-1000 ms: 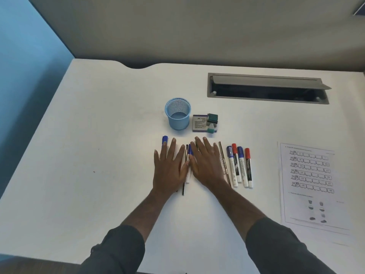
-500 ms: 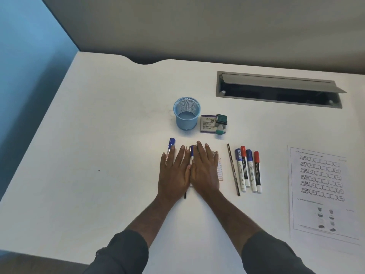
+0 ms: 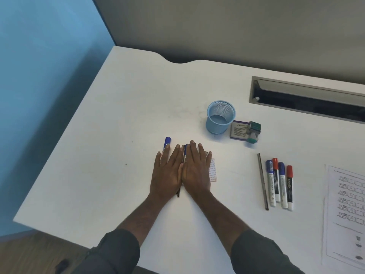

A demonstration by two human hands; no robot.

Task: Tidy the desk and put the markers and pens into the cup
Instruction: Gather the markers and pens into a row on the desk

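Observation:
My left hand [image 3: 167,173] and my right hand [image 3: 196,171] lie flat side by side on the white desk [image 3: 118,135], fingers straight. A blue-capped pen [image 3: 166,144] sticks out from under my left fingers. Another blue pen and a dark pen [image 3: 184,153] show in the gap between the hands. A small printed card [image 3: 213,170] lies partly under my right hand. The light blue mesh cup [image 3: 220,116] stands upright behind my right hand. To the right lie a dark pen [image 3: 262,181] and several whiteboard markers [image 3: 280,184] with blue and red caps.
A purple-edged box [image 3: 239,130] with a green stamp-like item [image 3: 253,131] sits right of the cup. A printed worksheet [image 3: 347,210] lies at the far right. A grey cable slot [image 3: 308,99] is set in the desk's back. A blue wall stands at left.
The view has swung left, so everything sits further right in frame. My hands have slid left away from the dark pen and markers, uncovering the card's edge.

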